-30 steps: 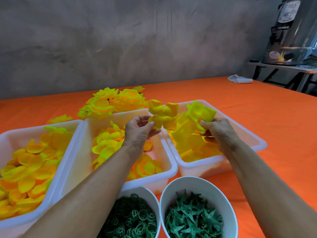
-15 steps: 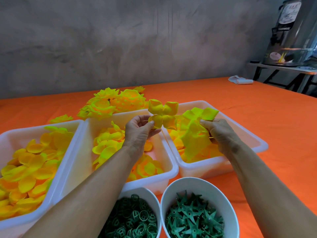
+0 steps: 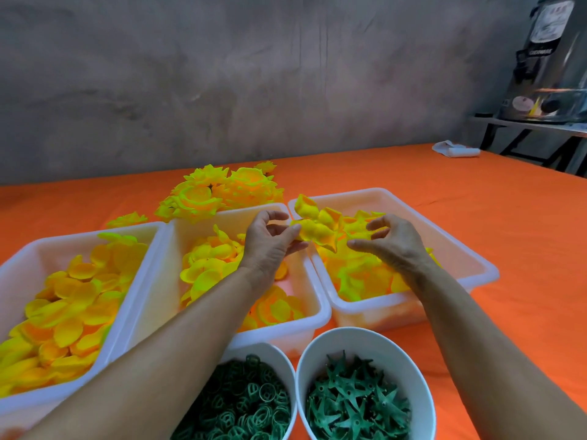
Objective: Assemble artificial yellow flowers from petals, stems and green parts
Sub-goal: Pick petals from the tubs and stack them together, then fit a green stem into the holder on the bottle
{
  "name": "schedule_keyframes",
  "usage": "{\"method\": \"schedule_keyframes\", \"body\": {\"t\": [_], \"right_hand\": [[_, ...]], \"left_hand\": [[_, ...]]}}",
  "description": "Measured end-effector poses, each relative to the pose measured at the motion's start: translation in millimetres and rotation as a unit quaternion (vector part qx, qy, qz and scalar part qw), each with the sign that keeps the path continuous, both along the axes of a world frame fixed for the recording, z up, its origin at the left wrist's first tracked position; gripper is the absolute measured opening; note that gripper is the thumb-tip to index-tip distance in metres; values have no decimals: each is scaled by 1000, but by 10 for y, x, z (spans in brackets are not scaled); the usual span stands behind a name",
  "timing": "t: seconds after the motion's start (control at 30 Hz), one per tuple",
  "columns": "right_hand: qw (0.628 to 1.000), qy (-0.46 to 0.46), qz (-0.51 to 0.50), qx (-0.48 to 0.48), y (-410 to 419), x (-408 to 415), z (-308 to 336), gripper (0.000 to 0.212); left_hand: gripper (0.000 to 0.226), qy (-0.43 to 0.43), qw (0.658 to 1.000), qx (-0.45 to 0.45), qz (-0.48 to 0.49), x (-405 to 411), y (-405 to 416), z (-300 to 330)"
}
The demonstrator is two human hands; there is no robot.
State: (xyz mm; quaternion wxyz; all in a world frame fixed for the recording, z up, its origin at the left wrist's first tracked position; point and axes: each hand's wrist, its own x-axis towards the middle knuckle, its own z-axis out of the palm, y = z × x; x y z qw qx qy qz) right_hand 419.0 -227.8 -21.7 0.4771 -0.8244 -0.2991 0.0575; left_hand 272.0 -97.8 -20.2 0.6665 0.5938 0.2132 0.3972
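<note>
A person's left hand [image 3: 270, 242] pinches a yellow petal cluster [image 3: 316, 228] above the gap between two white tubs. At three o'clock of it, the right hand [image 3: 392, 241] hovers with loosely curled fingers, holding nothing, over the right tub [image 3: 460, 249] of petals.

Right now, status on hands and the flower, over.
Left hand pinches the petal cluster over the right tub. Right hand hovers beside it, fingers curled, holding nothing. Nothing in the way.
</note>
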Motion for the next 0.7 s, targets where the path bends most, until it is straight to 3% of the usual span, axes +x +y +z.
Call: {"method": "schedule_keyframes", "body": {"t": [0.23, 0.33, 0.5, 0.7], "right_hand": [[988, -119, -90, -24, -22, -76, 58, 19], [984, -156, -81, -39, -47, -161, 85, 18], [983, -171, -44, -53, -121, -299, 72, 19], [986, -145, 1, -83, -195, -470, 149, 19]], "left_hand": [[17, 57, 997, 53, -20, 103, -82, 165], [10, 131, 984, 104, -59, 174, -164, 158], [32, 271, 903, 327, -69, 184, -246, 199], [40, 348, 839, 406, -103, 11, -258, 251]]}}
